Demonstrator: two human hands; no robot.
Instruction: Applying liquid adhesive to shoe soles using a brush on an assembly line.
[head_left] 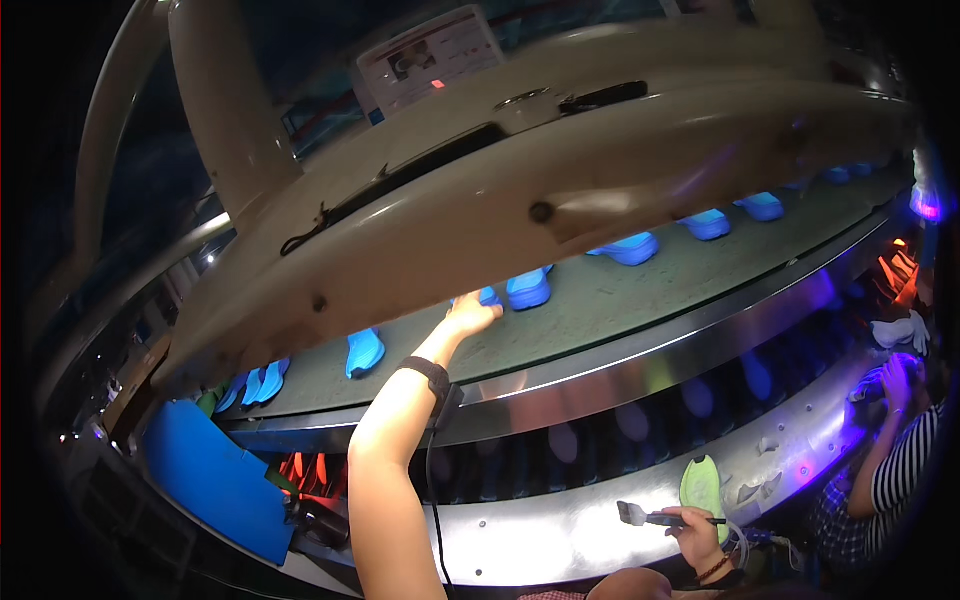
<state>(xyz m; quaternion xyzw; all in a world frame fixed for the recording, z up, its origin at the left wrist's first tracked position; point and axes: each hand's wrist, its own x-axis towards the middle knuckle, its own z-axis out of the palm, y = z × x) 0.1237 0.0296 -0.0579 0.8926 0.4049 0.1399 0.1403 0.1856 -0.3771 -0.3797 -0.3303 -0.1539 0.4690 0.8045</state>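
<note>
My left hand [474, 315] reaches under the hood's lower edge to the belt, its fingers closed on a blue shoe sole [490, 297], mostly hidden by the hand and hood. Just right of it on the belt lies another blue sole [529, 290]; to the left is a further one [364, 352]. Down at the lower right, my right hand [697, 537] is closed around the dark handle of a flat brush [632, 514], its bristles pointing left. Behind that hand, a light green sole [701, 487] rests upright on the shiny metal ledge [580, 510].
A large pale hood [420, 270] overhangs the green conveyor belt [590, 310], which carries several more blue soles. A blue panel [215, 480] stands at left beside orange-lit heaters [310, 472]. At right, a co-worker in a striped sleeve [905, 470] handles something under purple light. A black cable [437, 500] hangs near my left arm.
</note>
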